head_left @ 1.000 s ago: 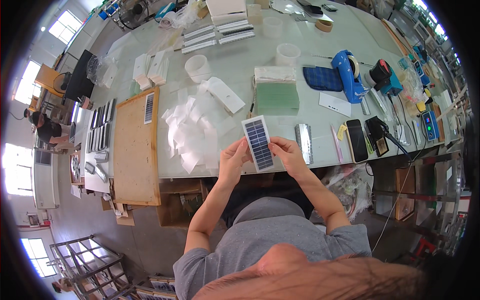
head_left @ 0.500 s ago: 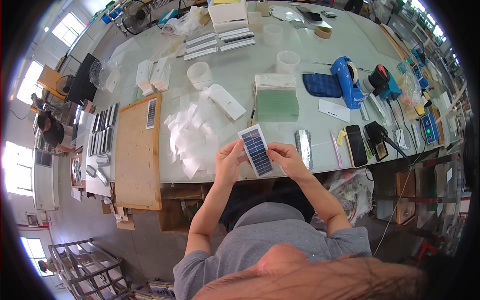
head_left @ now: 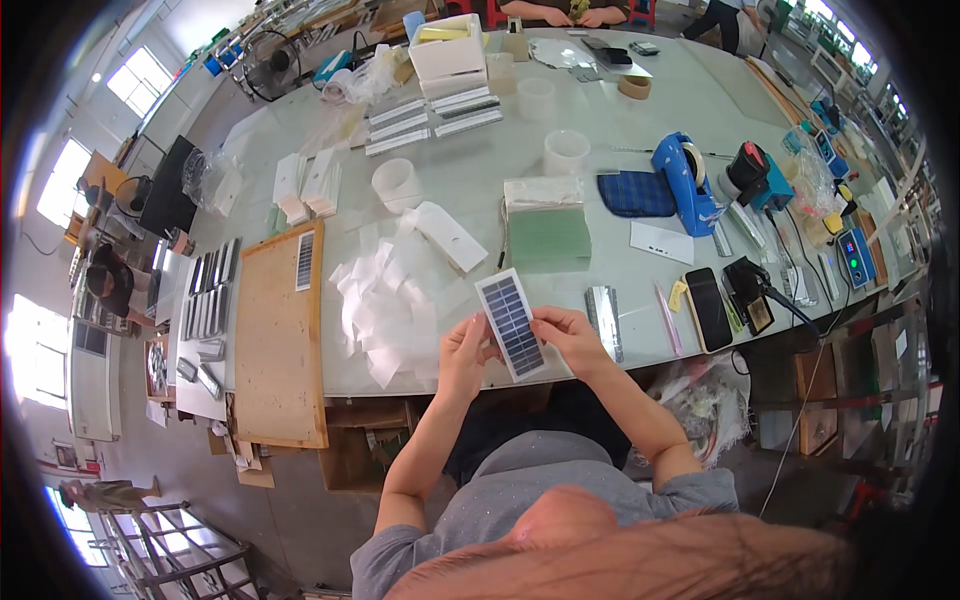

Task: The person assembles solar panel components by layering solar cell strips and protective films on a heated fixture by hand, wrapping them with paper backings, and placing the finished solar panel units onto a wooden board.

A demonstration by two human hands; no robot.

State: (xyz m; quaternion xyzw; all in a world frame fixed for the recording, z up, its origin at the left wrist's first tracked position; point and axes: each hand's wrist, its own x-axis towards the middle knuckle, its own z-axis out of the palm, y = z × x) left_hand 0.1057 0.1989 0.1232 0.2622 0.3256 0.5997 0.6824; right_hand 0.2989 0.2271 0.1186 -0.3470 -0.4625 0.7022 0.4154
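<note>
Between my hands, just above the table's front edge, is a small solar panel (head_left: 512,325) with dark blue cells and a white border. It tilts slightly, its top leaning left. My left hand (head_left: 466,350) pinches its left edge, and my right hand (head_left: 566,338) grips the right edge, thumb and fingers closed on it. Beyond the panel stands a stack of green sheets (head_left: 550,240). Left of my left hand lies a loose heap of white paper slips (head_left: 380,310), with a white card stack (head_left: 450,236) at its upper right. Another small solar panel (head_left: 304,262) rests on a wooden board (head_left: 275,350).
To the right are silvery strips (head_left: 604,322), a black phone (head_left: 708,310), a soldering iron stand (head_left: 750,295), a blue tape dispenser (head_left: 688,185) and a blue cloth (head_left: 635,193). Farther back stand translucent cups (head_left: 397,185) and a white box (head_left: 447,60). Other people (head_left: 120,285) work around.
The whole view has tipped up a little, so the table sits lower in the picture and another person's hands show at the far edge. My grip on the panel looks the same.
</note>
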